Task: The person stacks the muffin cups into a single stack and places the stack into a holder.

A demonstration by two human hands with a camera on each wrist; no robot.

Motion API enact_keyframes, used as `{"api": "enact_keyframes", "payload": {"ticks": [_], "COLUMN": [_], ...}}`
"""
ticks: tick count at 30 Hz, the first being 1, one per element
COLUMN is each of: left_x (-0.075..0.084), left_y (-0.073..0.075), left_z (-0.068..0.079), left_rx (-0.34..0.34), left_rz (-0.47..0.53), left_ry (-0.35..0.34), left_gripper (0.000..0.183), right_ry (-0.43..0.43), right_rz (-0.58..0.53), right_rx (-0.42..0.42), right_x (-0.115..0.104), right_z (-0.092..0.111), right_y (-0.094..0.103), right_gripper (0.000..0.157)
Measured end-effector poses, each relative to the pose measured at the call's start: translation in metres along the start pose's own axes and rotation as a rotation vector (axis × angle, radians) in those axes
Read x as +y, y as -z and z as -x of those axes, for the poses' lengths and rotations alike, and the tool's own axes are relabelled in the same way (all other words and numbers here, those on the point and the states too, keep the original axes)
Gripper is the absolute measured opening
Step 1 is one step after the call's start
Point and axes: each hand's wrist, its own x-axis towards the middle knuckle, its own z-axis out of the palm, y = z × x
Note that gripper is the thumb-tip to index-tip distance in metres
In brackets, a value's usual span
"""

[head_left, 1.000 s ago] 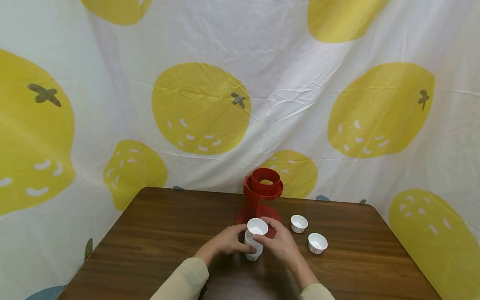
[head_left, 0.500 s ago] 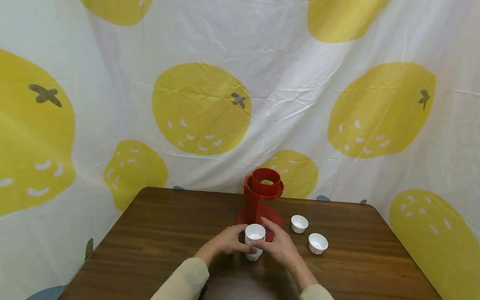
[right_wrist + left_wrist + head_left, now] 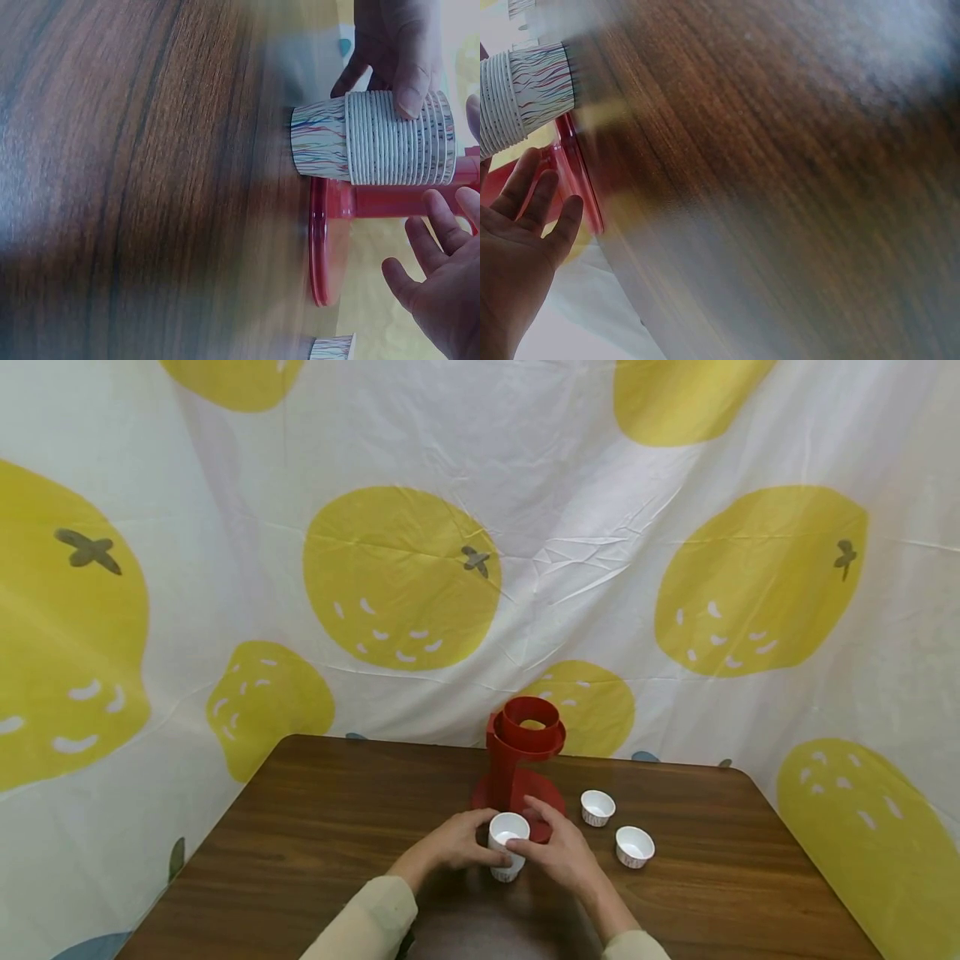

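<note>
Cloth backdrop [image 3: 570, 585], white, printed with large yellow lemons; spans full width behind the table.

Table [image 3: 352, 802], dark brown, wood-grained, rounded far corners.

Left hand [image 3: 453, 841], cream sleeve [image 3: 367, 918]; grips the cup stack from its left side, thumb on the near side.

Cup stack [image 3: 375, 146], white paper cups with wavy coloured lines, nested, rims closely layered; upright on the table between the hands.

Stand [image 3: 502, 774], red, glossy, round base, ring-shaped top; just behind the stack.

Right hand [image 3: 558, 852]; fingers spread wide beside the stack's mouth, thumb at its rim; contact cannot be told.

Two single cups [image 3: 597, 808] [image 3: 634, 847], white, patterned, upright, apart, right of that hand.
</note>
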Motion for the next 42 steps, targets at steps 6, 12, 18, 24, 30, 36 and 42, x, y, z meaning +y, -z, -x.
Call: {"api": "enact_keyframes", "payload": {"ticks": [6,12,18,24,30,36,42], "left_x": [0.001,0.001,0.0,0.001,0.001,0.002,0.003], "left_y": [0.001,0.0,-0.001,-0.001,0.0,0.0,0.0], "left_z": [0.001,0.001,0.0,0.0,0.0,0.001,0.0], "left_rx": [0.0,-0.001,0.002,0.002,0.003,0.007,0.004], "left_rz": [0.004,-0.006,-0.019,-0.005,-0.003,-0.014,-0.014], "left_ry": [0.004,0.011,0.003,0.013,0.014,-0.003,-0.007], "left_gripper": [0.056,0.058,0.058,0.059,0.059,0.059,0.059], "right_ry": [-0.002,-0.012,-0.031,-0.048,-0.074,-0.056,-0.069], "right_rz": [-0.002,-0.001,-0.001,-0.006,-0.011,-0.006,0.05], "right_rx": [0.009,0.016,0.034,0.052,0.072,0.084,0.105], "right_x": [0.003,0.004,0.005,0.007,0.01,0.016,0.02], "right_z": [0.0,0.0,0.001,0.003,0.005,0.005,0.007], "right_y": [0.004,0.008,0.016,0.024,0.033,0.045,0.061], "right_gripper": [0.069,0.067,0.066,0.065,0.068,0.068,0.071]}}
